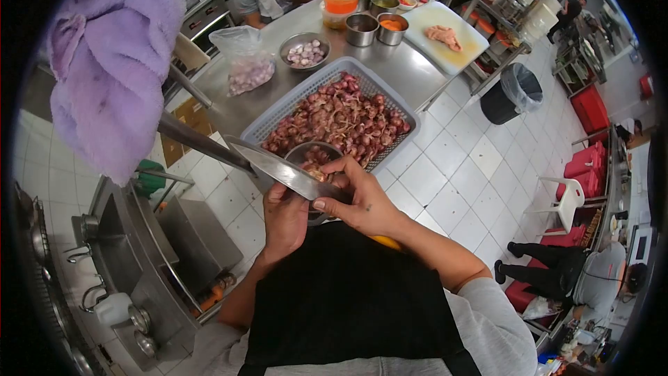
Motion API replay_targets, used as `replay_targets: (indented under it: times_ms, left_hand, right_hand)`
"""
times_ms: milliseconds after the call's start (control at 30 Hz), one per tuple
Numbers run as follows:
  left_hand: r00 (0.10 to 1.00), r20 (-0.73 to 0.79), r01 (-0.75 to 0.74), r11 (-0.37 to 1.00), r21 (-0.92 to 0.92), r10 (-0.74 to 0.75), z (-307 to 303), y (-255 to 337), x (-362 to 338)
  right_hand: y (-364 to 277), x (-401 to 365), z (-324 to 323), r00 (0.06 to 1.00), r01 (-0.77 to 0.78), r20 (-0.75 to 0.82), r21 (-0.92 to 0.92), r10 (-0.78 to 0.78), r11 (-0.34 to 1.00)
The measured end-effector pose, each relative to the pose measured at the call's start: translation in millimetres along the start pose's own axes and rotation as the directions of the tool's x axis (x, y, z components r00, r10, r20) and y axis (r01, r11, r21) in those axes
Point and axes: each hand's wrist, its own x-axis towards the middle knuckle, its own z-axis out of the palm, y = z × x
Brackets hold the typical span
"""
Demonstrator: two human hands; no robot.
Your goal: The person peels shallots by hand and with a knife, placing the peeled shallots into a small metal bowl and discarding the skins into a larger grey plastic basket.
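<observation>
In my right hand (pixel 365 202) is a wide-bladed kitchen knife (pixel 282 170), its thumb along the blade and its tip pointing up and left. My left hand (pixel 285 223) is closed just below the blade; the knife hides what its fingers hold. Beyond the knife, a small metal bowl (pixel 299 151) stands at the near side of a grey plastic basket (pixel 398 101). Red-brown unpeeled shallots (pixel 341 115) fill the basket.
Peeled shallots lie in a metal bowl (pixel 322 37) and a plastic bag (pixel 240 42) on the steel table (pixel 278 21). Behind are sauce tubs and a cutting board (pixel 421 21) with raw meat (pixel 443 37). A purple towel (pixel 111 56) hangs at left. Other people sit and stand around.
</observation>
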Motion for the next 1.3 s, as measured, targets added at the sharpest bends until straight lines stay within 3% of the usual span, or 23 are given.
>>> replay_targets:
  times_ms: [67,300,400,467,500,567,700,767,833,900,1000,1067,1300]
  left_hand:
    - [1.000,-0.025,-0.020,1.000,-0.022,0.019,-2.7,-5.5,-1.7]
    - [0.992,-0.052,-0.110,0.992,0.056,0.113,0.7,-18.2,-8.7]
    - [0.991,-0.099,-0.070,0.985,0.155,0.086,9.7,-9.6,-13.4]
    - [0.988,-0.073,-0.112,0.965,0.239,0.133,12.5,-7.4,-15.5]
    - [0.988,-0.074,-0.115,0.964,0.238,0.136,12.7,-7.1,-13.2]
    - [0.994,-0.085,-0.065,0.996,0.056,0.069,11.7,-5.0,-8.3]
    - [0.995,-0.019,-0.093,0.995,0.029,0.093,8.8,-6.6,-6.6]
    - [0.997,-0.040,-0.069,0.994,0.090,0.073,8.6,-7.0,-5.0]
    - [0.997,-0.048,-0.051,0.997,0.063,0.054,7.1,-7.8,-2.7]
    - [0.998,-0.056,-0.032,0.999,0.036,0.034,7.2,-6.4,-2.4]
    - [0.999,-0.040,-0.004,1.000,0.011,0.005,10.5,-2.8,-2.7]
    - [0.998,-0.061,0.003,0.990,0.140,0.006,9.4,-2.8,-3.9]
    - [0.996,-0.083,0.034,0.999,-0.023,-0.036,-2.2,-0.3,-0.4]
  right_hand:
    - [-8.3,-0.5,-2.7,0.988,-0.130,0.086,-0.002,0.130,0.991]
    - [-5.7,-0.2,-1.9,0.987,-0.157,0.048,0.002,0.156,0.988]
    - [-1.5,0.2,1.0,0.998,-0.062,0.032,-0.020,0.062,0.998]
    - [-2.9,0.4,3.6,0.998,-0.054,0.034,0.188,0.049,0.981]
    - [-1.1,1.7,2.9,0.998,-0.053,0.037,0.187,0.047,0.981]
    - [4.6,4.6,2.4,0.997,-0.071,0.056,0.389,0.053,0.918]
    - [1.8,6.8,-9.8,0.978,-0.198,0.139,0.427,0.153,0.882]
    - [6.4,8.3,-17.8,0.903,-0.423,0.331,0.574,0.274,0.701]
    - [3.3,8.7,-14.0,0.903,-0.429,0.301,0.605,0.307,0.671]
    - [5.0,10.6,-15.6,0.858,-0.508,0.384,0.729,0.340,0.458]
    - [6.8,9.4,-11.6,0.884,-0.463,0.303,0.672,0.356,0.578]
    - [6.1,9.6,-10.6,0.895,-0.444,0.272,0.611,0.353,0.655]
    - [16.1,18.2,-21.9,0.884,-0.464,0.327,0.702,0.333,0.541]
